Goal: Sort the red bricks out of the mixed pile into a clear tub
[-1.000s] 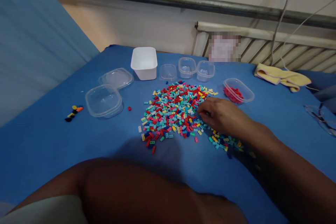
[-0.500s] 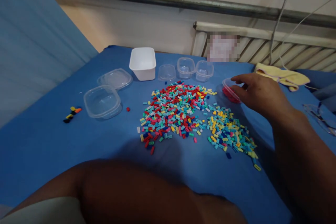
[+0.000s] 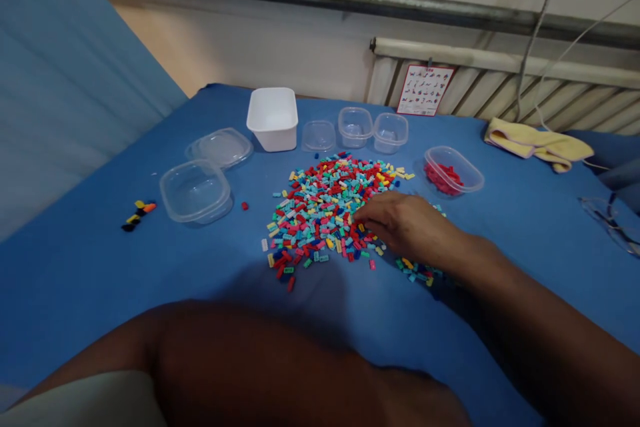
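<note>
Fingers [image 3: 367,215] of the right hand [image 3: 403,223] curl nearly together, any grip impossible to tell, above the blue table [image 3: 90,293], over the coloured brick heap [image 3: 315,213], near the clear tub [image 3: 471,177] of red pieces [image 3: 443,180], well apart from one loose red brick [image 3: 245,205].

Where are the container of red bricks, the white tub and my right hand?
Container of red bricks [image 3: 471,175], head view: bare inner wall.
White tub [image 3: 277,141], head view: front outer wall.
Right hand [image 3: 407,222], head view: back of the hand.
</note>
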`<move>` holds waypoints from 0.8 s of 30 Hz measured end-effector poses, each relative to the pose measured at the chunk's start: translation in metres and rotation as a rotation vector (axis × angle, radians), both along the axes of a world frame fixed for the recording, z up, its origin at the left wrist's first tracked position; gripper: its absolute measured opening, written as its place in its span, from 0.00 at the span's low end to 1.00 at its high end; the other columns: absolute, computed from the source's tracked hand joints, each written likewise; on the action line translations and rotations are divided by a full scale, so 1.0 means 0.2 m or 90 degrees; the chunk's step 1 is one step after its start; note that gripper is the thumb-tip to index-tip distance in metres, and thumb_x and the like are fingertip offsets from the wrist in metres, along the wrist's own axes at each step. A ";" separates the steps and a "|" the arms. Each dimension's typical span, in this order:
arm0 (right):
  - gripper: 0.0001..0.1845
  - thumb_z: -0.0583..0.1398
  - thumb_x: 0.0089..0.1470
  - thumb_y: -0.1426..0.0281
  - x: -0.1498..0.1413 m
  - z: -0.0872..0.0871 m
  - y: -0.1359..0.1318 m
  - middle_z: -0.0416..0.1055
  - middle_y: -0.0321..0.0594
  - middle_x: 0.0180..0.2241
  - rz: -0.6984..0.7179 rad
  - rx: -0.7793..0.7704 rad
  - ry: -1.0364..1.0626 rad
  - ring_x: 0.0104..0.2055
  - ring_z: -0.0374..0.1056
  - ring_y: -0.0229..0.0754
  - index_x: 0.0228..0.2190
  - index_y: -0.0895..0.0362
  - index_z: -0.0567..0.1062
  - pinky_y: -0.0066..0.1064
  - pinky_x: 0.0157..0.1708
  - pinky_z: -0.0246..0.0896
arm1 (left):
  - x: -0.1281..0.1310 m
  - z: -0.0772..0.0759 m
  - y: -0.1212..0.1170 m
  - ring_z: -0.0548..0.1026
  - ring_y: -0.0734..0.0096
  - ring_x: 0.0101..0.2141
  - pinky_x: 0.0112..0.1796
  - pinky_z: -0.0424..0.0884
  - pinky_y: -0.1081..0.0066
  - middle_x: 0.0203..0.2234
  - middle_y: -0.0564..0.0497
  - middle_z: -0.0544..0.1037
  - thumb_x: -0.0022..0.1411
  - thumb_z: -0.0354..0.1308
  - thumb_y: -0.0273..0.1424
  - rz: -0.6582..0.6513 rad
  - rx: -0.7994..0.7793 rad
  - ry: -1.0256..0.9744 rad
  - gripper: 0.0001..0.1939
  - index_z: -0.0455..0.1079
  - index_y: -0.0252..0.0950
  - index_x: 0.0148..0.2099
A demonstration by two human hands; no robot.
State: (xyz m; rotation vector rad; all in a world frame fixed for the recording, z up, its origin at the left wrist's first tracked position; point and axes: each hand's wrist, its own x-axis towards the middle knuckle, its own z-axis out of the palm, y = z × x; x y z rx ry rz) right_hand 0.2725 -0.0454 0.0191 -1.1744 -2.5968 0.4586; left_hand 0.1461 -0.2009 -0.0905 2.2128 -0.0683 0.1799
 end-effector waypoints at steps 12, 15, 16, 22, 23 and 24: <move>0.13 0.60 0.67 0.75 0.10 0.10 0.01 0.84 0.42 0.42 -0.052 -0.069 -0.143 0.42 0.76 0.45 0.41 0.53 0.85 0.34 0.40 0.62 | 0.00 -0.02 0.04 0.72 0.67 0.22 0.20 0.64 0.68 0.21 0.49 0.73 0.62 0.69 0.35 -0.007 -0.071 0.040 0.19 0.72 0.45 0.20; 0.13 0.60 0.67 0.75 0.09 0.10 0.00 0.83 0.43 0.42 -0.044 -0.066 -0.149 0.42 0.76 0.46 0.42 0.53 0.85 0.33 0.40 0.61 | 0.03 -0.03 0.05 0.71 0.67 0.21 0.20 0.63 0.68 0.19 0.50 0.71 0.62 0.69 0.35 -0.007 -0.077 0.033 0.19 0.71 0.45 0.19; 0.13 0.60 0.67 0.75 0.09 0.10 -0.01 0.83 0.43 0.42 -0.041 -0.061 -0.146 0.43 0.77 0.46 0.43 0.53 0.85 0.33 0.41 0.61 | 0.05 -0.04 0.04 0.70 0.67 0.21 0.20 0.63 0.68 0.18 0.50 0.70 0.62 0.69 0.35 -0.006 -0.077 0.032 0.20 0.70 0.45 0.19; 0.16 0.60 0.63 0.79 0.08 0.11 -0.03 0.82 0.43 0.42 -0.015 -0.028 -0.070 0.42 0.76 0.45 0.47 0.55 0.84 0.34 0.42 0.63 | 0.10 -0.07 0.00 0.72 0.66 0.23 0.22 0.65 0.68 0.19 0.50 0.70 0.62 0.68 0.32 -0.005 -0.083 0.045 0.21 0.68 0.42 0.18; 0.16 0.60 0.63 0.79 0.07 0.11 -0.04 0.82 0.44 0.43 0.001 -0.027 -0.044 0.43 0.75 0.45 0.48 0.55 0.83 0.34 0.43 0.63 | 0.08 -0.07 0.00 0.72 0.66 0.23 0.22 0.65 0.68 0.19 0.51 0.71 0.61 0.68 0.32 -0.009 -0.085 0.046 0.21 0.68 0.43 0.18; 0.16 0.61 0.63 0.80 0.07 0.10 -0.04 0.81 0.44 0.44 0.023 -0.028 -0.019 0.44 0.75 0.45 0.48 0.55 0.83 0.34 0.44 0.64 | 0.07 -0.07 0.00 0.73 0.67 0.23 0.22 0.65 0.68 0.19 0.51 0.71 0.61 0.68 0.33 -0.014 -0.088 0.046 0.21 0.68 0.43 0.18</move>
